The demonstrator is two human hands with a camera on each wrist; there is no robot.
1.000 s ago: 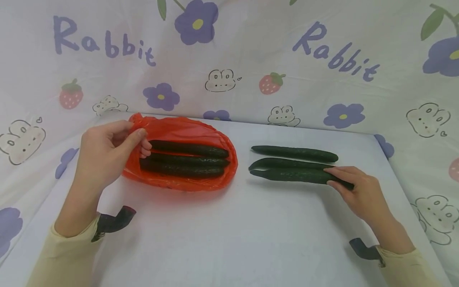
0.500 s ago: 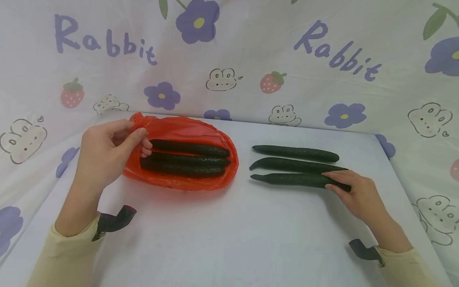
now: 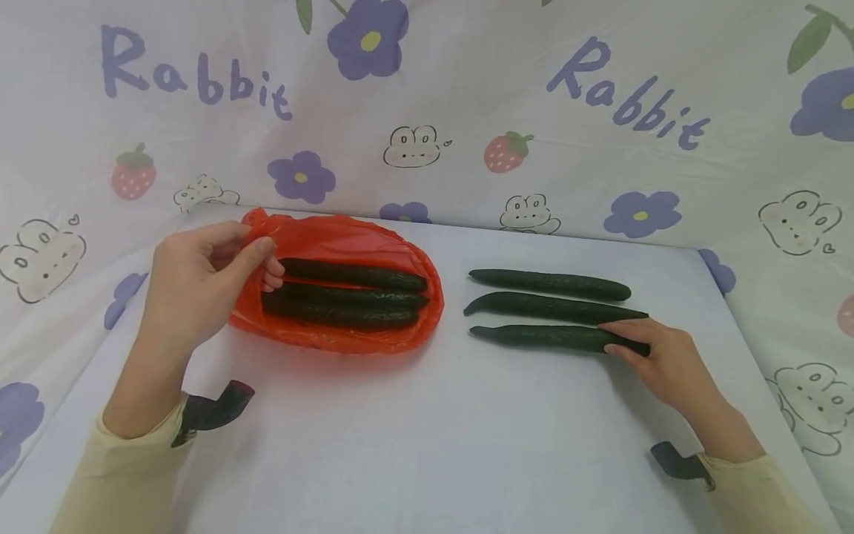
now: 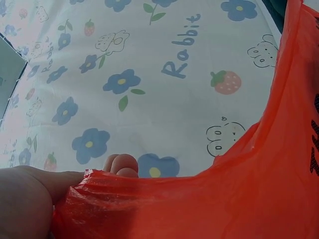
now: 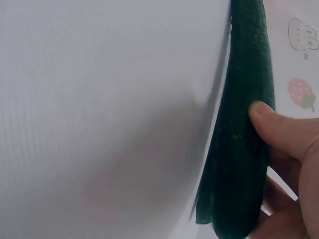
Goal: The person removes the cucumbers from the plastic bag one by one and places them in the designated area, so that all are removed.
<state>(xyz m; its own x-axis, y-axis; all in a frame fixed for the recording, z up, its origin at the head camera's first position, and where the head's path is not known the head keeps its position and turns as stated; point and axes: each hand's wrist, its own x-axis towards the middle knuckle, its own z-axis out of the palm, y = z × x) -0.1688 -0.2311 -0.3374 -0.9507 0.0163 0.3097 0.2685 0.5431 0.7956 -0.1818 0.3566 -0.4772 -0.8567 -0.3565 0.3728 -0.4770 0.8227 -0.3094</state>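
My left hand [image 3: 200, 285] pinches the edge of a red plastic bag [image 3: 340, 245] and keeps its mouth spread. Three dark green cucumbers [image 3: 353, 298] lie side by side in the bag. On the right, my right hand [image 3: 670, 363] grips the right end of the nearest of three more cucumbers [image 3: 540, 337], thumb on the near side and fingers across the far side. Behind it lie a curved-tipped cucumber [image 3: 554, 305] and a straighter one [image 3: 550, 285]. In the right wrist view the thumb presses the held cucumber [image 5: 244, 124]; the left wrist view shows the stretched bag rim [image 4: 164, 186].
A white tabletop [image 3: 427, 437] carries everything. A white cloth [image 3: 460, 81] printed with rabbits, flowers and strawberries hangs behind the far edge. Dark wrist devices [image 3: 216, 406] stick out from both sleeves.
My right hand has brought its cucumber down and slightly toward me, so a gap now separates it from the curved-tipped one. My left hand and the bag have stayed put.
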